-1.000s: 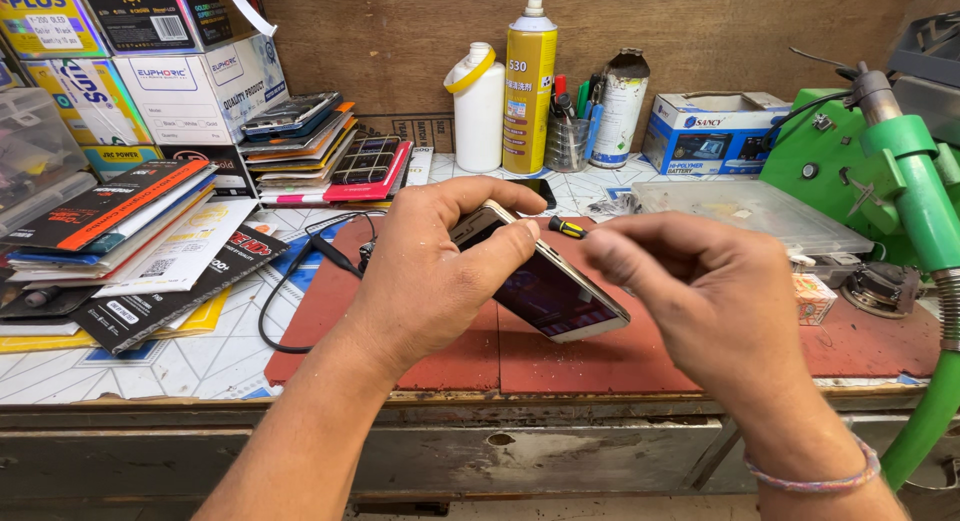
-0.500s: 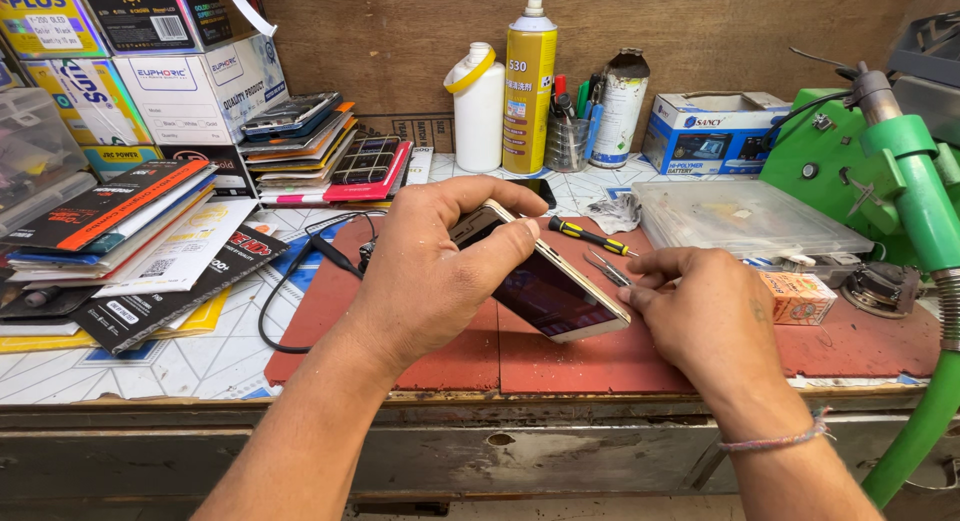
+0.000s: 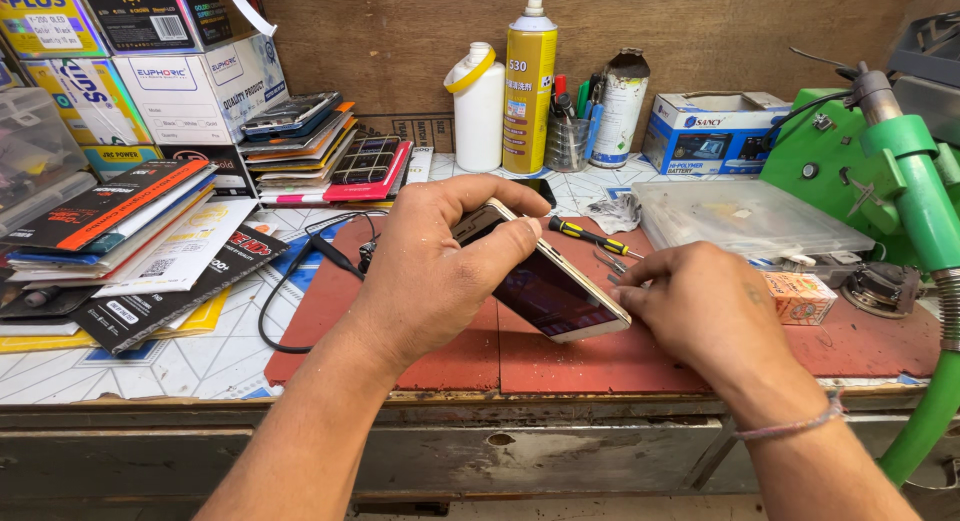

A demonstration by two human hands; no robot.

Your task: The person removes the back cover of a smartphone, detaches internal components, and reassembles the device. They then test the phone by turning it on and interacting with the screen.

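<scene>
1. Between the two hands, above the red mat (image 3: 420, 351) on the worktop (image 3: 150, 366), a gold-edged smartphone (image 3: 545, 291) is held tilted, its dark glass facing up and its lower end dipping toward the right hand.
2. Left hand (image 3: 440, 266): closed on the smartphone, thumb along the near long edge and fingers curled over the far edge at the upper end.
3. Right hand (image 3: 700, 301): fingers bent and drawn together at the smartphone's lower corner, touching or just beside it; whether they pinch anything cannot be told.
4. Just beyond the right hand's fingertips lies a small yellow-and-black screwdriver (image 3: 593, 237) on the mat, with a clear plastic tray (image 3: 740, 216) farther out.
5. Handling, as a judgement: the smartphone looks light, thin and rigid, with smooth glass likely to be slippery and easily cracked. The metal side rails, gripped as the left hand does, seem the safest hold, keeping pressure off the screen face.
6. Behind the left hand stand a white bottle (image 3: 480, 106) and a yellow spray can (image 3: 530, 86).
</scene>
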